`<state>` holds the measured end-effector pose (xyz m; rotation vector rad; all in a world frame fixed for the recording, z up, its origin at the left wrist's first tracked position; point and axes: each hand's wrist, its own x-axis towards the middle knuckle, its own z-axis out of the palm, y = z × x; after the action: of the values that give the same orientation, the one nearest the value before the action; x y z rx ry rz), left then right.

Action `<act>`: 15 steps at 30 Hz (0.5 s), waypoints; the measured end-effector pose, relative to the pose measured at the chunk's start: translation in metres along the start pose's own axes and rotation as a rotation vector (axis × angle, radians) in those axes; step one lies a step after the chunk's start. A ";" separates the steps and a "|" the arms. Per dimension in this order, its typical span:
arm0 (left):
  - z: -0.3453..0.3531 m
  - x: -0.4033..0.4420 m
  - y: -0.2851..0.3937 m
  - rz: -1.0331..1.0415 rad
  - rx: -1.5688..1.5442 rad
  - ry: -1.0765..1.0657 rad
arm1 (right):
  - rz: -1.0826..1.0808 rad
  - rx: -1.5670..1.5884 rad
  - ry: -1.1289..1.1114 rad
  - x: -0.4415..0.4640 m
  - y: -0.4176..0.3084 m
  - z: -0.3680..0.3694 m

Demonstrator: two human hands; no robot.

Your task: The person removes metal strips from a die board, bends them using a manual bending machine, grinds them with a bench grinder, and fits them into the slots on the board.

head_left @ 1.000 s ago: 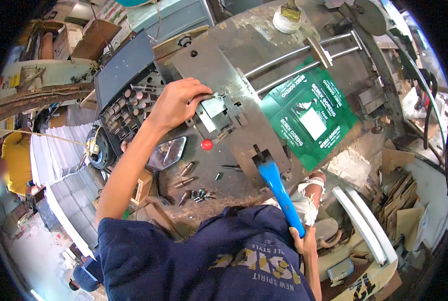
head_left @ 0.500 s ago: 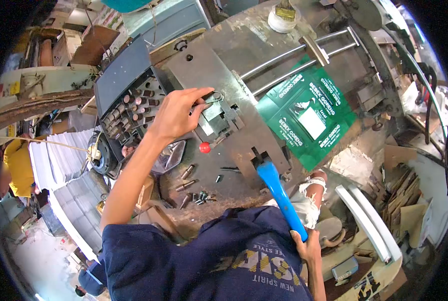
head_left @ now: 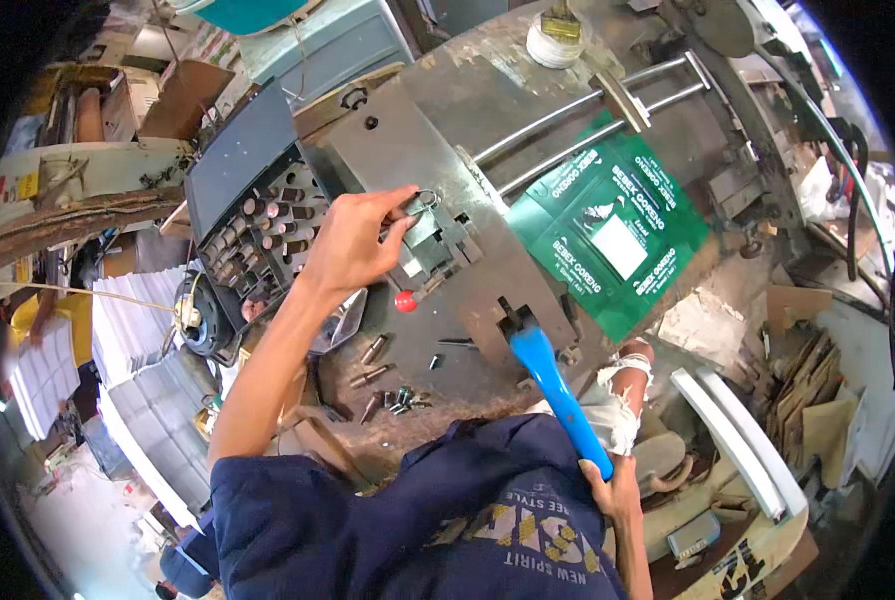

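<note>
My left hand point(head_left: 355, 240) is closed in a pinch at a small metal ring point(head_left: 427, 198), its thumb and finger at the ring's near edge. The ring is over a steel block point(head_left: 429, 245) on the flat steel plate of a bench machine point(head_left: 392, 150). Beside the block is a red ball knob point(head_left: 404, 301). My right hand point(head_left: 615, 488) is wrapped around the lower end of a blue lever handle point(head_left: 559, 395), whose upper end meets a slot in the plate. How the ring is seated is partly hidden by my fingers.
A green printed sheet point(head_left: 607, 225) lies right of the plate, near two metal rods point(head_left: 547, 125). An open case of cylindrical punches point(head_left: 277, 215) stands left. Loose metal pieces point(head_left: 397, 400) lie near my body. Paper stacks point(head_left: 152, 400) and another person point(head_left: 189, 565) are at left.
My left hand has shifted slightly, its finger now closer to the thumb at the ring. The right hand stays on the blue lever. The view has tilted a little.
</note>
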<state>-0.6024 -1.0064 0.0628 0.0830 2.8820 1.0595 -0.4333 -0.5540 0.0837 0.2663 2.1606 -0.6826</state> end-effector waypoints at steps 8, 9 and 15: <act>-0.015 0.022 -0.014 0.155 0.132 -0.056 | -0.080 0.026 0.016 -0.006 0.009 0.004; -0.017 0.023 -0.015 0.227 0.179 -0.107 | -0.074 0.032 0.003 -0.009 0.010 0.003; -0.039 0.046 -0.012 0.289 0.174 -0.262 | -0.113 0.053 0.059 -0.006 -0.004 0.002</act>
<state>-0.6518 -1.0375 0.0824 0.6152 2.7648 0.7591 -0.4298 -0.5579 0.0892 0.1947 2.2291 -0.8057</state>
